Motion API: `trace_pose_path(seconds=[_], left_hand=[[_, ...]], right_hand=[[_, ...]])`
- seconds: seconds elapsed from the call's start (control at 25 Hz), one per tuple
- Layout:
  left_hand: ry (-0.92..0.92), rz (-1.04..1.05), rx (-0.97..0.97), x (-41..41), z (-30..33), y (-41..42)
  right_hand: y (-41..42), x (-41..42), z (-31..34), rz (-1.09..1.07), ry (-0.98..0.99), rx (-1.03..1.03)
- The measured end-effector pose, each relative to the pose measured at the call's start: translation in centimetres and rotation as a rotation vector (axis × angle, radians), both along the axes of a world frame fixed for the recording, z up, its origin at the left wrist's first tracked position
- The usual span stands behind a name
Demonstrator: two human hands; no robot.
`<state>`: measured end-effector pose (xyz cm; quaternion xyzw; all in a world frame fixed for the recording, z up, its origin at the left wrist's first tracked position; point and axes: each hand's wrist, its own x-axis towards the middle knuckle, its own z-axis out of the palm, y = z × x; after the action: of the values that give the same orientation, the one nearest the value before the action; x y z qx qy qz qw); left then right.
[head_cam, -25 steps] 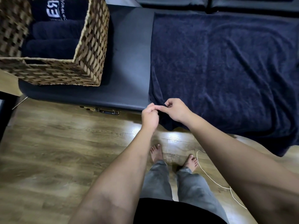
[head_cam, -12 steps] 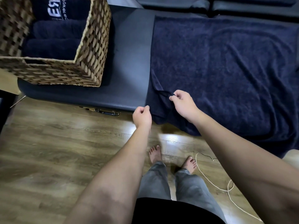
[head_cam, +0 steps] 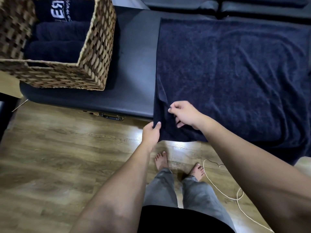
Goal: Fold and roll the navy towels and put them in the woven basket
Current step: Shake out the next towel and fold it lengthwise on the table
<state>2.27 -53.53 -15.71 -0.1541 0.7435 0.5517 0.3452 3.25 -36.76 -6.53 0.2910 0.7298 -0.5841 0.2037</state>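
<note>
Now the navy towel [head_cam: 227,78], spread over the counter [head_cam: 134,64], is gripped at its hanging near-left corner by the left hand [head_cam: 150,133], which was empty and fisted half a second ago. A fold just above is pinched by the right hand [head_cam: 184,114] fingers. Rolled towels [head_cam: 57,41] are held in the basket [head_cam: 99,47] at left.

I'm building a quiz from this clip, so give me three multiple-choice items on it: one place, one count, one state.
1. Where does the checkered woven basket stand?
A left end of the black padded bench
B wooden floor
C on the spread towel

2. How many hands grip the spread navy terry towel?
A none
B one
C two

3. The spread towel is:
A rolled
B lying flat, unfolded
C inside the basket

Key: A, its base rests on the padding; C, the left hand and right hand pinch its near corner; B, it covers the bench.
</note>
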Motion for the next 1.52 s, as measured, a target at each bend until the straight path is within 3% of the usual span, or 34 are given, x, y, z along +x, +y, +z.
trace_pose_path(seconds=[0.12, 0.2, 0.52, 0.64, 0.92, 1.12, 1.2, 1.32, 1.44, 1.52], left_hand=[[-0.154, 0.096, 0.045, -0.3, 0.5, -0.8], [-0.224, 0.053, 0.128, -0.7, 0.8, -1.3], [0.046, 0.108, -0.063, -1.5, 0.5, -1.4], [0.138, 0.187, -0.021, -1.4, 0.8, -0.9], [0.164, 0.073, -0.047, -1.3, 0.3, -0.9], [0.005, -0.294, -0.323, -0.7, -1.6, -2.1], [-0.007, -0.320, -0.463, -0.7, -1.1, -2.5], [0.223, -0.225, -0.634, -1.2, 0.9, -2.1], [0.681, -0.260, -0.576, -2.1, 3.4, 0.3], [0.830, -0.376, -0.501, -2.9, 4.8, 2.7]], right_hand=[[-0.5, 0.3, -0.2, 0.319, -0.173, -0.052], [-0.9, 0.3, -0.7, 0.367, -0.168, -0.028], [-0.8, 0.6, -1.3, 0.295, -0.144, 0.014], [-0.5, 1.1, -1.7, 0.316, -0.188, 0.011], [-0.4, 1.6, -1.9, 0.238, -0.194, 0.022], [0.2, 1.3, -1.8, 0.173, -0.173, 0.036], [0.5, 1.3, -1.8, 0.140, -0.165, 0.045], [1.4, 1.7, -2.0, 0.044, -0.098, 0.077], [2.7, 2.3, -2.3, 0.002, 0.029, 0.242], [3.5, 2.9, -2.0, -0.014, 0.077, 0.353]])
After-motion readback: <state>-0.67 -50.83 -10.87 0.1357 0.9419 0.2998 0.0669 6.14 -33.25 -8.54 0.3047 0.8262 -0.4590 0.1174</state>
